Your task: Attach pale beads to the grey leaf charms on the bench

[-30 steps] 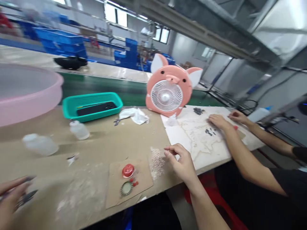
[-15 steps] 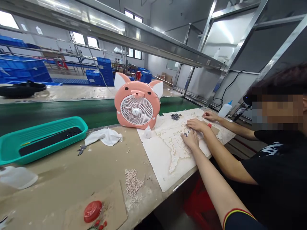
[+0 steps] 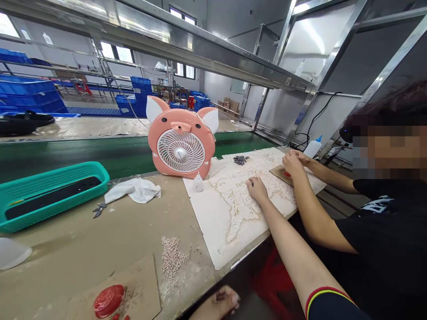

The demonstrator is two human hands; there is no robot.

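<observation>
The camera person's hand (image 3: 217,303) is low by the table (image 3: 100,226) edge, fingers loosely curled. Beads (image 3: 172,258) lie near it. On the table, a white map board (image 3: 216,218) sits. A co-worker's hand (image 3: 256,189) presses its fingertips on the board. The co-worker's other hand (image 3: 292,162) bunches over a brown card (image 3: 278,174).

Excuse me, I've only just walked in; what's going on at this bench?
A person's right hand rests on a white board carrying a raised map outline, while their left hand sits below the bench edge. A co-worker's hands are on a cardboard piece at the board's far side. Dark grains lie heaped on the board.
</observation>
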